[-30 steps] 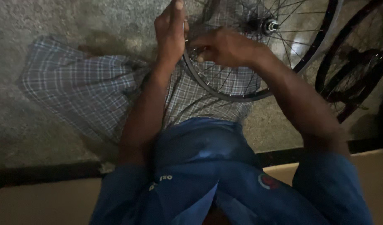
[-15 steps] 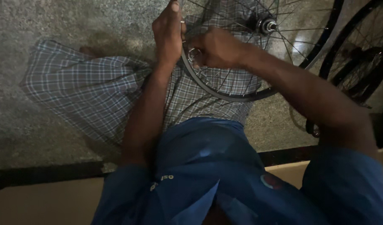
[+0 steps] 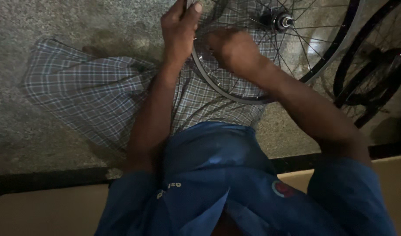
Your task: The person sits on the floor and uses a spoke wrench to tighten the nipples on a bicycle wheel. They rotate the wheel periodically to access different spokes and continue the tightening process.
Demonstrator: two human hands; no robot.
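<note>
Head view: left hand [image 3: 179, 27] clamped on the rim of the dark spoked metal bicycle wheel [image 3: 235, 89], upright over the checked-cloth lap [image 3: 91, 94]. Right hand [image 3: 231, 49] curled at the spokes, perhaps pinching a nipple; too dim to tell. Risks: a loosened left grip, wheel rolling off the lap; fingers caught between spokes.

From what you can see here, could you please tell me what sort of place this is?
Probably a small bicycle repair spot, worked at floor level: both hands, left hand and right hand, are on a spoked bicycle wheel, a second wheel stands beside it, and the rough concrete floor is bare.
</note>
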